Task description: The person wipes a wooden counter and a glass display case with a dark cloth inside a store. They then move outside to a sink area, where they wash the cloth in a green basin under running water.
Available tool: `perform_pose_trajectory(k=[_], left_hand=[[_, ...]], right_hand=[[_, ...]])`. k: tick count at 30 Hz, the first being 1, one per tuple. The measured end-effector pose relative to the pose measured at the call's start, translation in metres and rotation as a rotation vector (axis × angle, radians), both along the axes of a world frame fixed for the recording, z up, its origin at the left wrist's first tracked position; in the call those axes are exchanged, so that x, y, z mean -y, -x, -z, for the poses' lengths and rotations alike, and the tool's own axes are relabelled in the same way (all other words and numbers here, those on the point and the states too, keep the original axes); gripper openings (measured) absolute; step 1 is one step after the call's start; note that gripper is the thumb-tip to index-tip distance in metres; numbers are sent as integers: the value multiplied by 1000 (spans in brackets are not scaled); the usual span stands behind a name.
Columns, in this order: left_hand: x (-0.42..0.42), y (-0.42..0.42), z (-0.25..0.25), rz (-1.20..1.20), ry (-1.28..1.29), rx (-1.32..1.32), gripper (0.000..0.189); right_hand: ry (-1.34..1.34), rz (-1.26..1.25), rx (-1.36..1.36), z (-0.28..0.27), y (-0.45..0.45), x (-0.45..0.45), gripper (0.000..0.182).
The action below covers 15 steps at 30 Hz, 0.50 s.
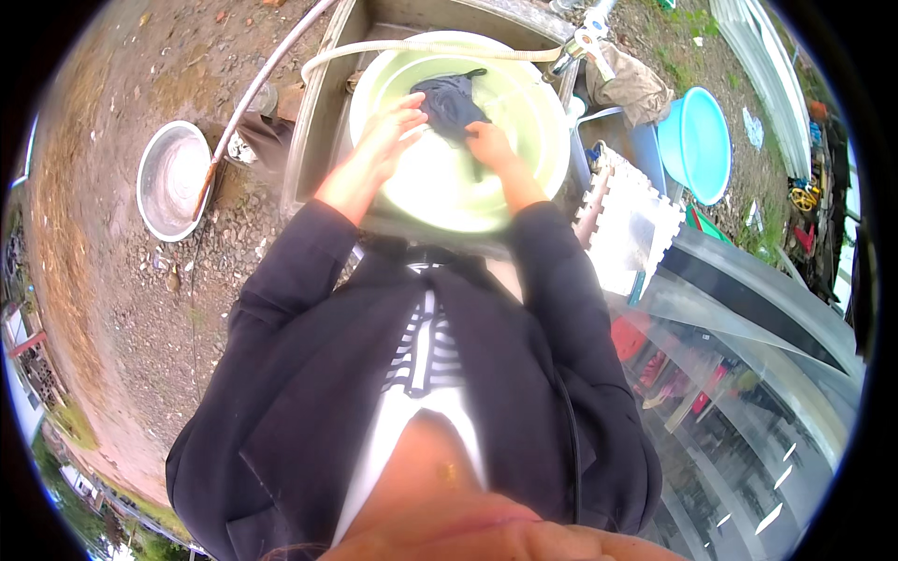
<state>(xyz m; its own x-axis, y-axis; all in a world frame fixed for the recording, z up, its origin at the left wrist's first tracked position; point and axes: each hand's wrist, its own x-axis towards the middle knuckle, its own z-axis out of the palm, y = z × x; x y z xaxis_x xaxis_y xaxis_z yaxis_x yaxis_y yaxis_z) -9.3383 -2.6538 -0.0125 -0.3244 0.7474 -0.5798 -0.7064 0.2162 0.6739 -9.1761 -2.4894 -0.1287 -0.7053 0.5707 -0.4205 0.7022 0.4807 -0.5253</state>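
Observation:
A dark wet cloth [452,105] lies bunched in a pale green plastic basin [554,151]. My right hand [493,149] pinches the lower right edge of this cloth between thumb and fingers. At the cloth's left side is my left hand [390,137], its fingers apart and the fingertips close to the fabric; whether they touch it is not clear. Bright glare hides much of the basin's near floor. The basin stands in a rectangular trough sink [309,137]. Across the basin's far part runs a pale ribbed hose [421,46], joined to a metal tap [584,43].
A metal bowl [174,181] sits on gravel at the left, with a long pipe [263,73] reaching into it. To the right are a crumpled brown cloth [631,84], a blue basin [696,147] and white interlocking foam mats [621,224]. Clear plastic sheeting [758,393] covers the lower right.

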Motion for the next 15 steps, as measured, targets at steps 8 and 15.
perform_pose_trajectory(k=[8,15], left_hand=[[-34,-14,12,-83,309,168,67],[-40,-10,37,-240,250,117,66]], right_hand=[[599,173,-310,-151,0,-4,39],[87,362,-66,-50,-21,-51,46]])
